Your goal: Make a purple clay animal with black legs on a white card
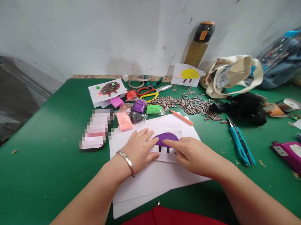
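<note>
A purple clay shape (166, 138) with short dark legs lies on a small white card (166, 157), over several larger white sheets (145, 191). My left hand (139, 148), with a silver bangle at the wrist, rests flat with spread fingers at the card's left edge. From the right, my right hand (191, 152) stretches its index finger onto the purple clay, its other fingers curled under; nothing shows in it. Behind the sheets lie packets of coloured clay, among them a peach one (125, 121) and a purple one (139, 106). An orange stick (181, 117) lies at the sheets' back edge.
Sunflower seeds (196, 104) are spread behind the sheets, near scissors (149, 96). A teal cutter (240, 142), a black object (249, 108) and a magenta packet (296, 159) lie right. A phone (96, 129) lies left; a bottle (199, 43) and cloth bag (233, 75) stand behind.
</note>
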The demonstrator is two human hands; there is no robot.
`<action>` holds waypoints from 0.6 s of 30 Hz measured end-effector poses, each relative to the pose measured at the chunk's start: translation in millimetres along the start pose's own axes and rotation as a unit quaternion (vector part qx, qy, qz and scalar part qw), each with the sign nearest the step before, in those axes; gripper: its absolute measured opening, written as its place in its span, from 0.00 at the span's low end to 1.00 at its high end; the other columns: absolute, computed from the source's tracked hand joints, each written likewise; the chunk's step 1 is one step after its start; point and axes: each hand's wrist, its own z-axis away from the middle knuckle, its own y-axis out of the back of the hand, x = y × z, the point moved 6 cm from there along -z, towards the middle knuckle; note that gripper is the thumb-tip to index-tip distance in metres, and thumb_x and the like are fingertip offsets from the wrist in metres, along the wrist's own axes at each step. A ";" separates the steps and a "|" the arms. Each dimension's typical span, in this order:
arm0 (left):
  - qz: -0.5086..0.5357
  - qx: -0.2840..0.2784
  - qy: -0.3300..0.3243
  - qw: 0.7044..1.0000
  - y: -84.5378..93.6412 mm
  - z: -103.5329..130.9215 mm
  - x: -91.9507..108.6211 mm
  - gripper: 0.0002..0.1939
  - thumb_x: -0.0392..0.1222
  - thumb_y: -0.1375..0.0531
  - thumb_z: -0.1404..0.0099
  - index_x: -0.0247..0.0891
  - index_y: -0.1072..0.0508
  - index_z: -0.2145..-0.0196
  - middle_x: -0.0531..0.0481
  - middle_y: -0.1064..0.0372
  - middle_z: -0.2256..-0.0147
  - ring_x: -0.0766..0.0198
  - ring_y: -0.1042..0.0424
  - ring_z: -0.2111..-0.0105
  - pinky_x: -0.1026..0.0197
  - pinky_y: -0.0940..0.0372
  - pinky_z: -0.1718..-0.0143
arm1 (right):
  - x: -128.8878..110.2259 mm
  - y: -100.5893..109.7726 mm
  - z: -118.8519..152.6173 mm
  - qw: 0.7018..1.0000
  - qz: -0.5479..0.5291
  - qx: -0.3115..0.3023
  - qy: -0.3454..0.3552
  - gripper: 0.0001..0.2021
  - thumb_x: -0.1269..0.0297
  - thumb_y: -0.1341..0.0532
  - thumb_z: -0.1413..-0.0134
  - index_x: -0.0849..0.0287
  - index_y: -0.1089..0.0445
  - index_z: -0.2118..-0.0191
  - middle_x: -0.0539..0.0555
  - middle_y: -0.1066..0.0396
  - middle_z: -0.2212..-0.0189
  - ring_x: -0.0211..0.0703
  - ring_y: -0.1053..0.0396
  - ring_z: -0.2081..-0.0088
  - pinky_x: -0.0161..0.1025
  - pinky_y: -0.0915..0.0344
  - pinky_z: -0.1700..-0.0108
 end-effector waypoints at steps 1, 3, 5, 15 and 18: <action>-0.001 -0.002 0.000 1.000 -0.6 -0.1 -0.1 0.24 0.49 0.43 0.35 0.41 0.36 0.43 0.41 0.44 0.39 0.44 0.49 0.38 0.37 0.48 0.41 | -0.4 1.1 0.7 1.000 -0.005 0.000 0.001 0.25 0.73 0.49 0.45 0.53 0.36 0.42 0.53 0.26 0.67 0.43 0.31 0.66 0.36 0.41 0.65; -0.003 -0.002 -0.002 1.000 -1.6 -0.2 -0.3 0.25 0.49 0.43 0.35 0.41 0.36 0.42 0.40 0.45 0.38 0.44 0.49 0.37 0.37 0.49 0.41 | -2.7 2.2 1.5 1.000 -0.018 -0.003 0.008 0.25 0.73 0.50 0.44 0.52 0.37 0.41 0.54 0.26 0.63 0.43 0.31 0.63 0.37 0.40 0.63; -0.002 -0.003 -0.001 1.000 -2.5 -0.3 -0.7 0.26 0.49 0.43 0.35 0.41 0.38 0.41 0.40 0.46 0.38 0.44 0.50 0.37 0.36 0.49 0.40 | -5.6 0.9 1.2 0.999 -0.026 -0.011 0.014 0.26 0.73 0.50 0.44 0.52 0.39 0.40 0.55 0.26 0.61 0.44 0.30 0.62 0.37 0.40 0.62; -0.016 -0.011 0.018 1.000 -2.6 -1.0 1.9 0.27 0.47 0.42 0.35 0.39 0.39 0.40 0.39 0.46 0.37 0.44 0.51 0.37 0.37 0.50 0.40 | -2.5 -7.3 -6.5 0.999 -0.013 -0.045 -0.020 0.27 0.71 0.52 0.45 0.54 0.42 0.39 0.55 0.26 0.64 0.45 0.31 0.65 0.37 0.44 0.65; -0.013 -0.008 0.017 1.000 -3.1 -1.0 2.3 0.29 0.48 0.42 0.35 0.38 0.41 0.39 0.38 0.47 0.37 0.44 0.51 0.37 0.36 0.51 0.40 | 6.0 -5.2 -9.9 0.996 0.003 -0.044 -0.078 0.26 0.70 0.52 0.44 0.56 0.43 0.39 0.55 0.26 0.66 0.46 0.31 0.66 0.37 0.46 0.67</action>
